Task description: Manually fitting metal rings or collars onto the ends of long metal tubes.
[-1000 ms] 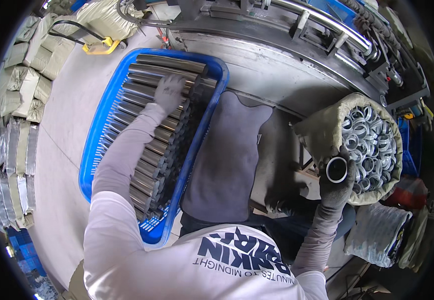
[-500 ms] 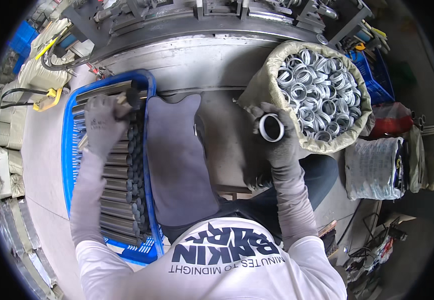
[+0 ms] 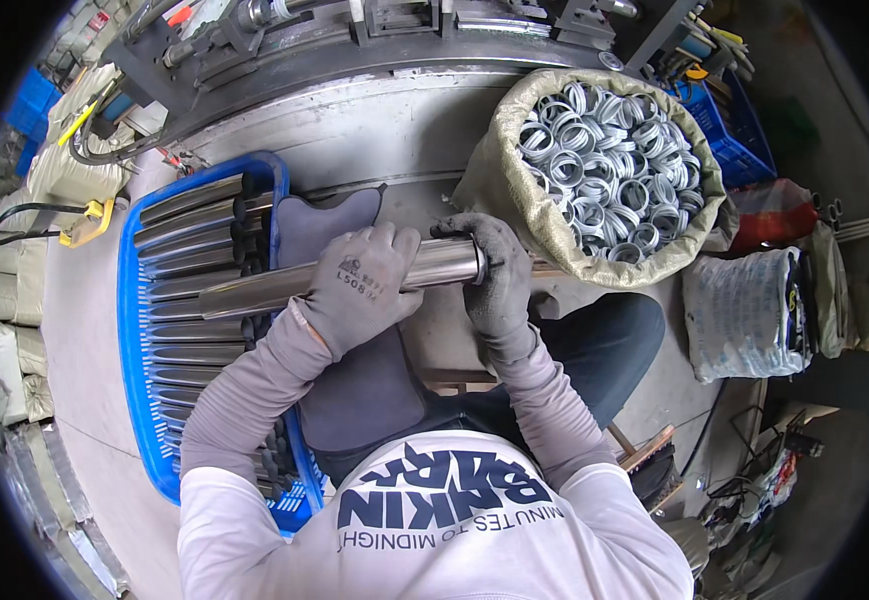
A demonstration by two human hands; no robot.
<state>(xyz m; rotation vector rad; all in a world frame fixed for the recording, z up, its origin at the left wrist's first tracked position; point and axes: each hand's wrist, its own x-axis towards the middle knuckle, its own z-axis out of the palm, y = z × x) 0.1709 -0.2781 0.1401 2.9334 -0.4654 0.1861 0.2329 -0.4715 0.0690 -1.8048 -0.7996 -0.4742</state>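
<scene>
A long shiny metal tube [image 3: 264,292] lies slanted across in front of me, from above the basket to my right hand. My gloved left hand [image 3: 359,285] is wrapped over the tube near its middle. At the tube's right end, my gloved right hand [image 3: 497,275] curls its fingers round a pale ring [image 3: 480,262]. The ring sits against or over the tube's end; the fingers hide which. Beneath the tube is a dark grey pad [image 3: 364,390]. Several more metal tubes [image 3: 189,290] lie stacked in the blue basket [image 3: 134,400] on my left.
An open woven sack [image 3: 502,130] full of metal rings [image 3: 609,165] stands at the far right. Along the back runs a dark metal machine frame [image 3: 354,65]. Wrapped bundles [image 3: 739,315] and a blue crate [image 3: 724,135] stand further right.
My left hand has come from the basket toward the middle, now with a tube in it. My right hand has shifted left, bringing the ring to the tube's end.
</scene>
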